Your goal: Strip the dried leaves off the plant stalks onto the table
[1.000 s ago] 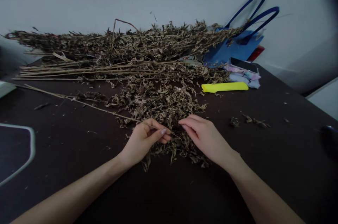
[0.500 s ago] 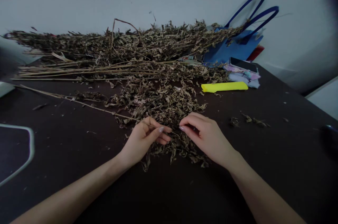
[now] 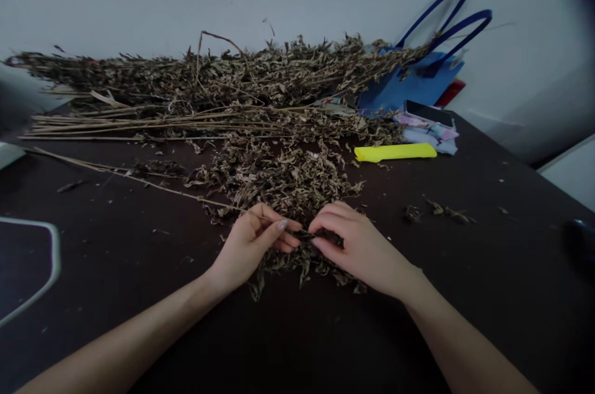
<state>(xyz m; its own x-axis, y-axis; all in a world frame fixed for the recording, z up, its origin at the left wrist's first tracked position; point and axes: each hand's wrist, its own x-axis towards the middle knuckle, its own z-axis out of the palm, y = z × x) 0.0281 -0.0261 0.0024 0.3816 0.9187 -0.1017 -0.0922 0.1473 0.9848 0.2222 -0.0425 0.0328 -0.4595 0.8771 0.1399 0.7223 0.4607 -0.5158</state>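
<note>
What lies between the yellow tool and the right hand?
In the head view, bare dark table with a few leaf scraps separates the yellow tool from the right hand.

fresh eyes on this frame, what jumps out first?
Probably the long heap of dried leafy brown stalks along the white wall at the far edge of the dark table. In front of it lies a loose pile of stripped dry leaves, where the left hand and right hand pinch one thin bare stem. A bright yellow bar-shaped object lies right of the pile.

Bare forearms, sleeveless; pale-polished nails
</note>
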